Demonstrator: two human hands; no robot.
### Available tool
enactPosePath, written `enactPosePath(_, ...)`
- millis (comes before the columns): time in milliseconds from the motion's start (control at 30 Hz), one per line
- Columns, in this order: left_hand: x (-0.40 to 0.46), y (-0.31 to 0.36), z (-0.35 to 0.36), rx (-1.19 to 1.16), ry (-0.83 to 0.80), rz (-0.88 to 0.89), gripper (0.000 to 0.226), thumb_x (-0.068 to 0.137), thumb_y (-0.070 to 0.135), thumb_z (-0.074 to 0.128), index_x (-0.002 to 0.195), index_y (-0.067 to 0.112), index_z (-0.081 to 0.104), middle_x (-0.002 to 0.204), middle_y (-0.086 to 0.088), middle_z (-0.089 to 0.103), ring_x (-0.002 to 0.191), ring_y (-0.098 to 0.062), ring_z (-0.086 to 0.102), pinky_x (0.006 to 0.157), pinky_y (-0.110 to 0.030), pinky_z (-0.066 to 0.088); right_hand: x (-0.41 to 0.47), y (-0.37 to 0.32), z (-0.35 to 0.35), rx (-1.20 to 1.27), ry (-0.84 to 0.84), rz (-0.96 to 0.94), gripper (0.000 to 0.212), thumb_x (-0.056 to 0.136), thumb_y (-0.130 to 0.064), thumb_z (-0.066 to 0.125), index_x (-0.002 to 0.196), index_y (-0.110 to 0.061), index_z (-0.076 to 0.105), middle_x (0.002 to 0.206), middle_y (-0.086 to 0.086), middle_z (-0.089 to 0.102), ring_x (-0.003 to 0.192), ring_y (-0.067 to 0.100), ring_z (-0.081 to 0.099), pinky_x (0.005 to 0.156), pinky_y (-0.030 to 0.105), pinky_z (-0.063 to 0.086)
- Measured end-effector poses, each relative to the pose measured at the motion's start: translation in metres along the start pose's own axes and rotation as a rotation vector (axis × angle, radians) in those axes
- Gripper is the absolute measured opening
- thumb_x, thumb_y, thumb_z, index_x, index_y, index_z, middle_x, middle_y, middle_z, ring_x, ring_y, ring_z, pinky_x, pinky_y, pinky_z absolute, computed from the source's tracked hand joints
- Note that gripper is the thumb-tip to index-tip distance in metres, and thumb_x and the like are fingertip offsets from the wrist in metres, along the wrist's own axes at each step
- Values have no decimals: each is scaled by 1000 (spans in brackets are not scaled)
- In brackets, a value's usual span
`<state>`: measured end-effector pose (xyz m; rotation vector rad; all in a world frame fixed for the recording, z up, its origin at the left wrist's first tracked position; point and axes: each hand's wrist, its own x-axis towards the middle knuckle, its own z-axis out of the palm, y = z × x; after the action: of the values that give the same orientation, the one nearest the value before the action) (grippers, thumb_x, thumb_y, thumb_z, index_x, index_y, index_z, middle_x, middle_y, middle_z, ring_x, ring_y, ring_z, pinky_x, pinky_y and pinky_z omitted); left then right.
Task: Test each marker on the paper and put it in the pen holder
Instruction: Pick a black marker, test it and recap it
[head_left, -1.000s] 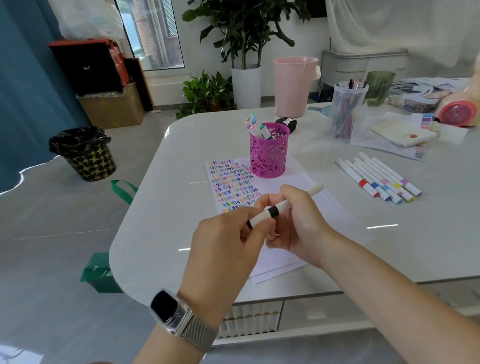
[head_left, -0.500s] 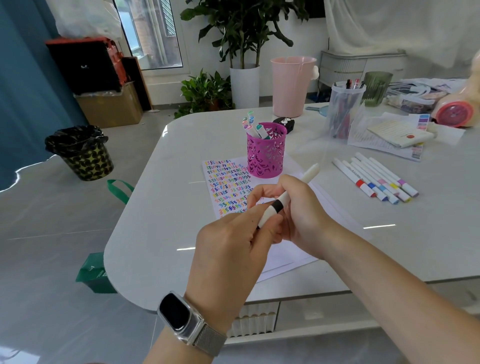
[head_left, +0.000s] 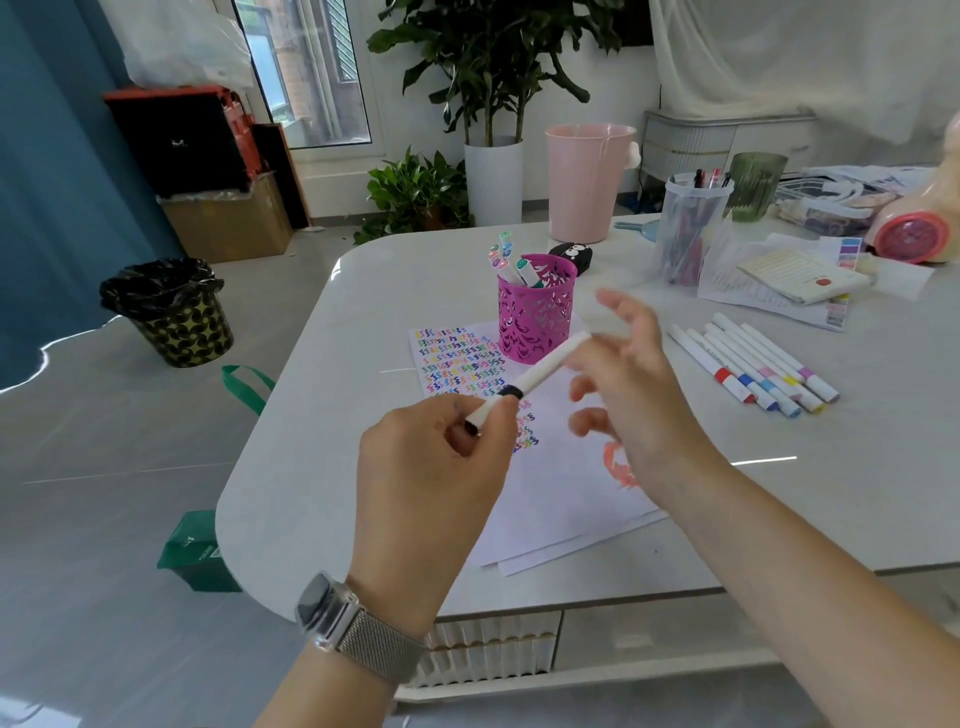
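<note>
While pinched between thumb and fingers of the left hand (head_left: 436, 457), a white marker (head_left: 540, 375) with a black band slants up and away to the right, its far end just reaching the right hand (head_left: 631, 384). Left hand closed around the marker's near, black-tipped end, held above the table (head_left: 311, 415), a watch (head_left: 332, 610) with a mesh strap on the wrist. Right hand spread and blurred, fingers apart, gripping nothing; touching the marker's far end or just clear of it, cannot tell. Directly below both hands, sheets of white paper (head_left: 561, 514), covered beyond the left hand with rows of small coloured squiggles and bearing an orange scribble (head_left: 618, 462) partly hidden under the right wrist. Just beyond the hands, standing on the paper's far edge, a magenta cut-out pen holder (head_left: 535, 312) with several capped markers leaning out toward the left. Off to the right of the right hand, well apart from it, a row of white markers (head_left: 753, 364) with coloured bands lying side by side. Farther beyond that hand, a clear tub of pens (head_left: 691, 228), a green glass (head_left: 756, 184) and a stack of papers (head_left: 779, 286). Past the table's far edge, a pink bin (head_left: 589, 182).
</note>
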<state>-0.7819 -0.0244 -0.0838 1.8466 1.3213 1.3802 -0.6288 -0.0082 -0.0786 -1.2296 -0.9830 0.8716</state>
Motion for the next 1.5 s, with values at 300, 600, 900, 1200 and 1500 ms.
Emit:
enactPosePath(300,4,-1,-11,-17,79,-101,37,75,41,56,53,11,64,48,-6,62,52,-28,61,58,-46,54,-1,35,3,-906,-368,-761,23,94,-32,48,108,-26,65,103,-8,64,89,12,57,68,35,53)
enactPosePath(600,6,-23,-17,490,-253,-191,38,85,56,47,103,25,57,85,15,62,88,-10,60,80,-33,49,34,5,-6,-594,4,-583,13,94,-17,58,100,-9,67,92,2,64,68,13,62,68,26,54)
enactPosePath(900,0,-28,-22,681,-514,-186,32,91,39,43,118,25,53,108,8,61,101,-14,57,89,-35,49,82,-7,3,-37,293,-229,23,103,-28,37,113,-13,52,101,1,64,86,12,66,80,36,58)
enactPosePath(1200,6,-27,-26,688,-556,-182,32,96,26,32,122,24,50,122,3,56,108,-18,55,93,-36,46,102,5,11,-351,100,-132,27,99,-14,46,122,-1,50,106,9,66,72,11,66,90,43,54)
enactPosePath(1500,2,-25,-29,679,-559,-173,32,94,28,34,124,26,47,121,5,56,104,-17,57,91,-36,48,78,-1,-41,-751,201,-619,51,83,10,46,126,-15,60,113,-3,65,84,10,59,76,12,45)
